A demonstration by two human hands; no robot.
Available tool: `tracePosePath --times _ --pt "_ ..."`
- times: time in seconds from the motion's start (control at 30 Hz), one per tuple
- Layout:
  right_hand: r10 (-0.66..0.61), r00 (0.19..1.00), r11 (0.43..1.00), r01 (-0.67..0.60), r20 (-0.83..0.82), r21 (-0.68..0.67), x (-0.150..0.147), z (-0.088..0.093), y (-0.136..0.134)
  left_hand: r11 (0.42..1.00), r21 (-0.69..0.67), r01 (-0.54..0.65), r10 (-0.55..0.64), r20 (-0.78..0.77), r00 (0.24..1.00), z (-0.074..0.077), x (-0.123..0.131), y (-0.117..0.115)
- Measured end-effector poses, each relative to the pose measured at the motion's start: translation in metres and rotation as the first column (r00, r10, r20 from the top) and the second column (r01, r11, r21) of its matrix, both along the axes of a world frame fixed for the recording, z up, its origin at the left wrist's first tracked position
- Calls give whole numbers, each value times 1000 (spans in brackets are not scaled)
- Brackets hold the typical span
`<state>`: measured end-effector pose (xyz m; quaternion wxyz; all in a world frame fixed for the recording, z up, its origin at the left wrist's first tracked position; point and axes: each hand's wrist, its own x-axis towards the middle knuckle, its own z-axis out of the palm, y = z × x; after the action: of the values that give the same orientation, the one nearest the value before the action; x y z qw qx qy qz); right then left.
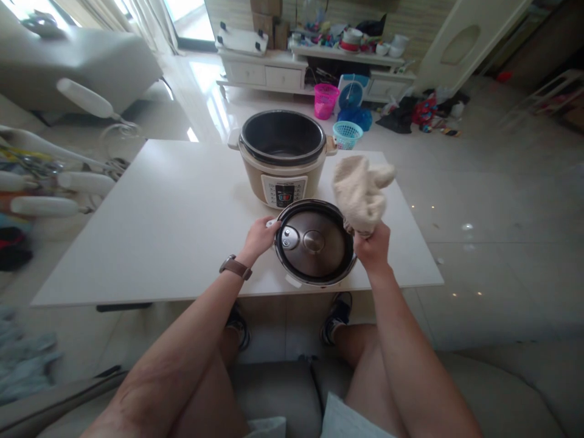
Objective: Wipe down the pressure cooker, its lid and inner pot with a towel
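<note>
A round pressure-cooker lid is held with its dark metal underside facing me. My left hand, with a watch on the wrist, grips the lid's left edge, thumb on the rim. Beside the lid's right rim, my right hand is closed around a cream cloth, which bunches up above the fist. Whether that hand also touches the lid I cannot tell. Just behind the lid stands the beige electric pressure cooker, uncovered, its dark inner pot showing and its control panel facing me.
The cooker stands on a white table. Beyond it on the floor are a pink basket, a light blue basket and several bags. A white cabinet lines the far wall. White-handled objects blur at the left.
</note>
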<state>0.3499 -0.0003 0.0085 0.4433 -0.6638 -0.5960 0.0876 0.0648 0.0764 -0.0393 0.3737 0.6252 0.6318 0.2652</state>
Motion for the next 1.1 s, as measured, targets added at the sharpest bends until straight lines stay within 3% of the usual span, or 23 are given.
tracePosePath --times 0.1,0.2,0.4,0.53,0.63,0.73,0.8,0.87,0.93,0.97,1.03,1.1 --pt "250 951 956 -213 183 -200 -10 -1 2 1000 -10 16 -16 14 1000 0 0 -1" --pt "410 883 858 -290 228 -424 -18 -10 5 1000 5 24 -24 29 999 -2 0 -1" --pt "410 867 714 -113 282 -690 -26 -15 -4 1000 22 0 0 -20 1000 2 3 -6" --pt "408 887 672 -133 215 -729 -43 -10 -17 1000 9 -27 28 -74 997 12 10 -12" --pt "345 938 701 -279 -30 -656 -63 -15 -20 999 19 -34 36 -109 993 17 14 -17" --pt "121 906 777 -341 -406 -529 -84 -31 -16 999 26 -29 32 -123 992 18 15 -20" --pt "-100 768 839 -276 -633 -468 -97 -43 -10 999 31 -29 33 -129 991 18 14 -21" --pt "-230 545 891 -215 -806 -400 -104 -53 -2 999 34 -28 32 -126 992 18 14 -22" --pt "-246 386 931 -161 -889 -328 -101 -58 8 999 30 -23 26 -111 994 17 13 -22" --pt "-229 361 946 -134 -904 -294 -96 -58 13 999 26 -21 24 -102 995 17 12 -22" --pt "-183 396 970 -74 -900 -230 -79 -55 22 1000 20 -19 21 -87 996 16 12 -21" --pt "-173 464 985 63 -869 -162 -59 -46 28 1000 17 -20 21 -77 997 16 11 -21"
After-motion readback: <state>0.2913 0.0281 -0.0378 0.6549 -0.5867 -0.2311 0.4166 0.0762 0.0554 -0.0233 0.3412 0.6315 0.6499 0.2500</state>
